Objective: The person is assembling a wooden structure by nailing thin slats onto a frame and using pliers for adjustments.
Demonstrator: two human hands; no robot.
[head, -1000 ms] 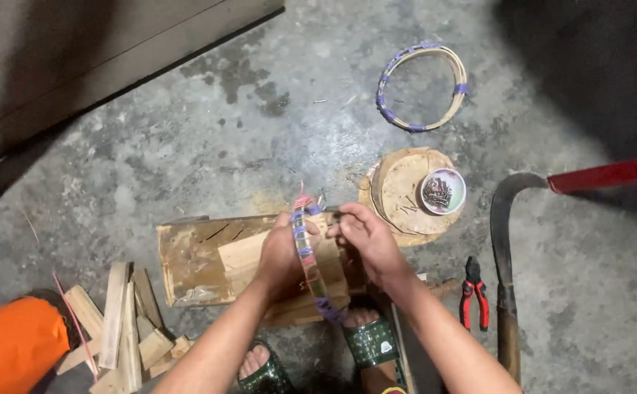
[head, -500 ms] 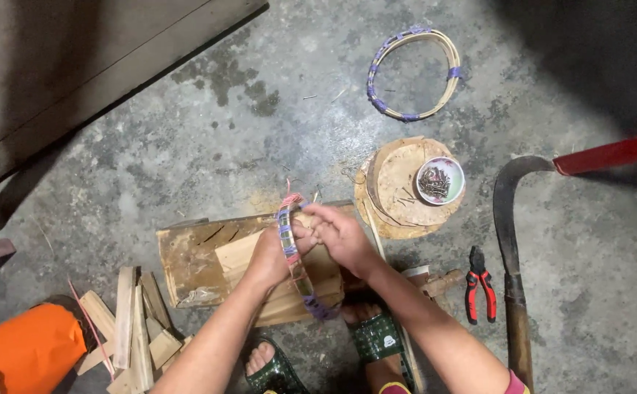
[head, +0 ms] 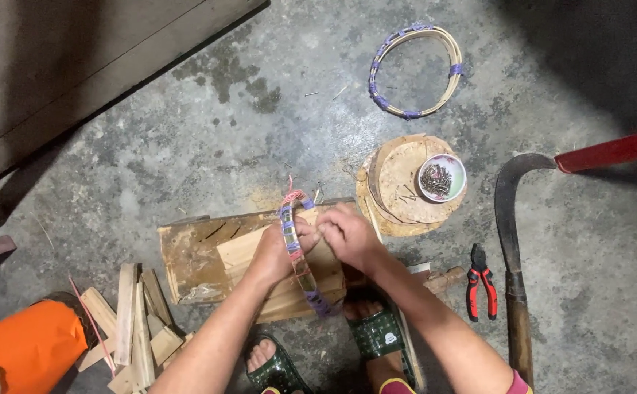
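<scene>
A bamboo ring [head: 295, 241] bound with purple and pink strips stands on edge over a wooden block [head: 216, 255]. My left hand [head: 278, 252] grips the ring's side from the left. My right hand [head: 346, 235] pinches the ring's binding from the right, its fingers closed next to the left hand's fingertips. A thin pink strip end sticks up from the ring's top. A second, finished bamboo ring [head: 414, 69] with purple bindings lies flat on the concrete floor far ahead.
A round wood slab [head: 398, 197] carries a small bowl of nails [head: 442, 177]. Red-handled pliers [head: 482, 281] and a curved sickle [head: 511, 241] lie to the right. Split wood sticks [head: 132, 325] and an orange container [head: 30, 346] sit at left. My sandalled feet [head: 369, 335] are below.
Both hands and the ring stay over the block; the fingers have worked along the ring's top binding, and the ring has turned slightly. The camera view has shifted a little.
</scene>
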